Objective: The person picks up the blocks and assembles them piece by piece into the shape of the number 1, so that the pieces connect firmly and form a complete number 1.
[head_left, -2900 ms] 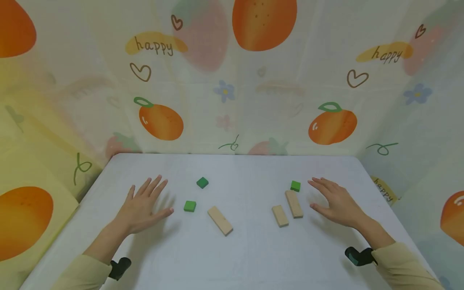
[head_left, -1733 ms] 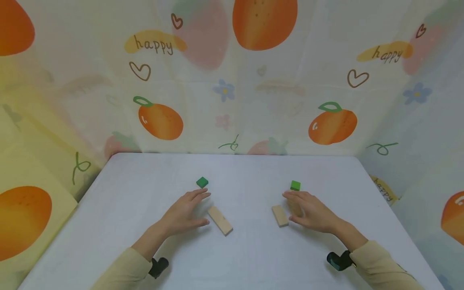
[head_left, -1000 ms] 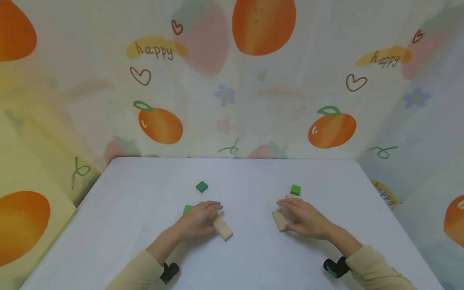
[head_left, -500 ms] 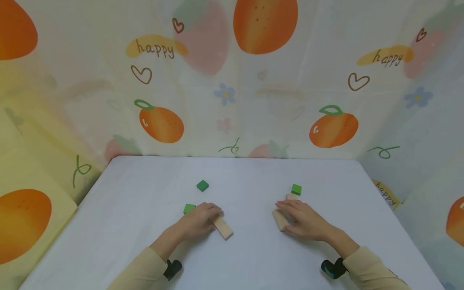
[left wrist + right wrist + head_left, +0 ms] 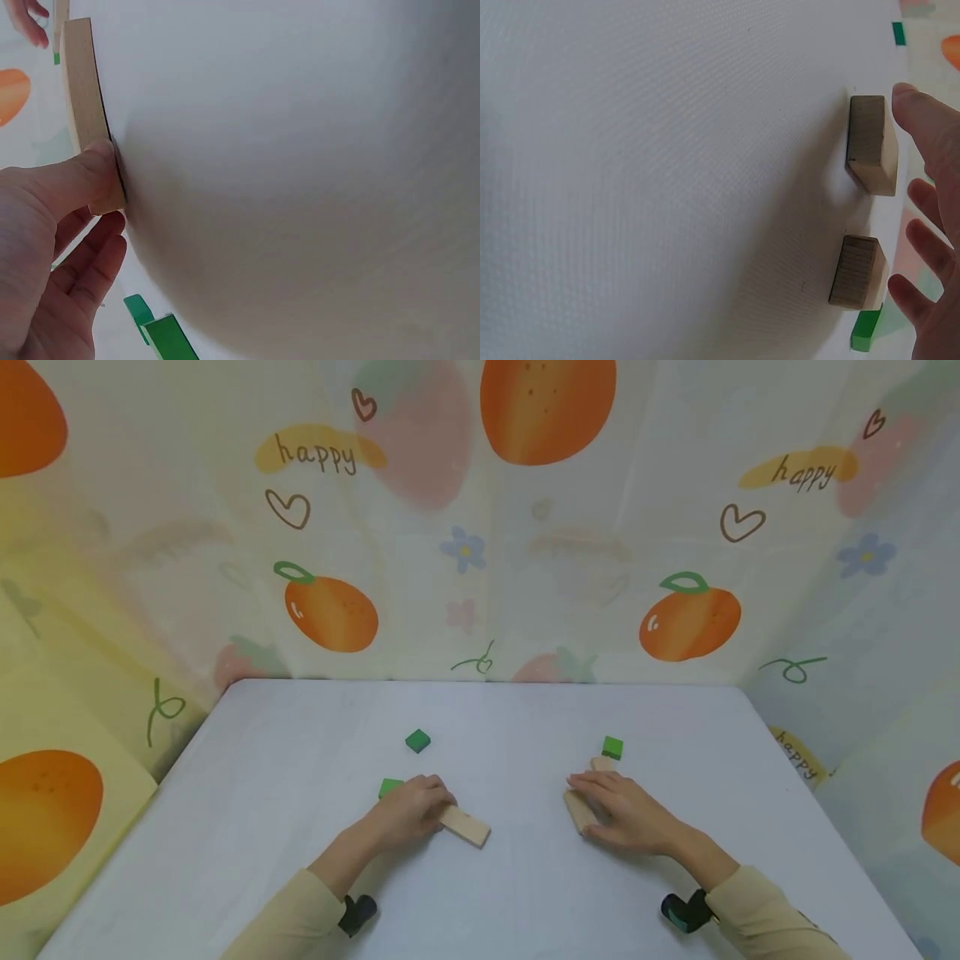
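In the head view my left hand (image 5: 408, 814) grips the far end of a flat wooden block (image 5: 467, 827) lying on the table. The left wrist view shows the thumb pressed on the edge of this wooden block (image 5: 88, 90), the fingers partly behind it. My right hand (image 5: 633, 814) is over two more wooden blocks. One, the left wooden block (image 5: 578, 812), shows beside its thumb; the other wooden block (image 5: 602, 764) is mostly covered. In the right wrist view the fingers are loosely bent, apart from the near wooden block (image 5: 868, 135) and the lower wooden block (image 5: 855, 274).
A dark green block (image 5: 417, 741) lies farther back on the white table (image 5: 510, 727). A light green block (image 5: 390, 787) is partly behind my left hand. Another light green block (image 5: 612, 747) touches the covered wooden block's far end. A fruit-patterned cloth (image 5: 555, 585) hangs behind.
Both hands have come inward from the sides to the wooden blocks. My left hand has taken hold of its block and turned it, the near end swinging right. The right hand barely moves lately.
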Motion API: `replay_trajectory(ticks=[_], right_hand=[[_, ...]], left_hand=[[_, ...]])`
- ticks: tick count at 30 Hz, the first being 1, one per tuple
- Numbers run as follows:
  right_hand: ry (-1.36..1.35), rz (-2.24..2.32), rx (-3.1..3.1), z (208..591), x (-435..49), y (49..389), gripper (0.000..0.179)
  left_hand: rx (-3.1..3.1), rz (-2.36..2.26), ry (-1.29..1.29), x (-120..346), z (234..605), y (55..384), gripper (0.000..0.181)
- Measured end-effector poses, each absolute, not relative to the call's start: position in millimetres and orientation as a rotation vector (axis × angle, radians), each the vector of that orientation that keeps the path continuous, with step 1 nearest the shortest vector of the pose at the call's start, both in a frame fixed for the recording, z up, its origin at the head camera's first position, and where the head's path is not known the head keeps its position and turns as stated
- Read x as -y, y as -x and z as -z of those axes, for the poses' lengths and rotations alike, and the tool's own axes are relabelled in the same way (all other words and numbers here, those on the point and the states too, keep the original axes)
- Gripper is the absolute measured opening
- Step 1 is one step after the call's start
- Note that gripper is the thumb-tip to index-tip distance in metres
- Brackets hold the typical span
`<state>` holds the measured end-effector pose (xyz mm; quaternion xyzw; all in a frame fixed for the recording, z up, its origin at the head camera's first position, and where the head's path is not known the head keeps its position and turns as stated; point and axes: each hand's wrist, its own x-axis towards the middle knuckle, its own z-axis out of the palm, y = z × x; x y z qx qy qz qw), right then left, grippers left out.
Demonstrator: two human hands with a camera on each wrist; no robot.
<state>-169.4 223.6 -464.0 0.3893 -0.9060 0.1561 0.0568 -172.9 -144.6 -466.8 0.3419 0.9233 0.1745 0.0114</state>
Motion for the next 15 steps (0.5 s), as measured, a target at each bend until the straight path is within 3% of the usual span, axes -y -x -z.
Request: replay_trajectory(ticks=[15], right_hand=[[-1.171,-0.45,2.723,466.3,-227.1,169.8,0.066]], left_hand=[[-2.937,-0.483,-1.035,138.9,460.6,158.1,0.029]])
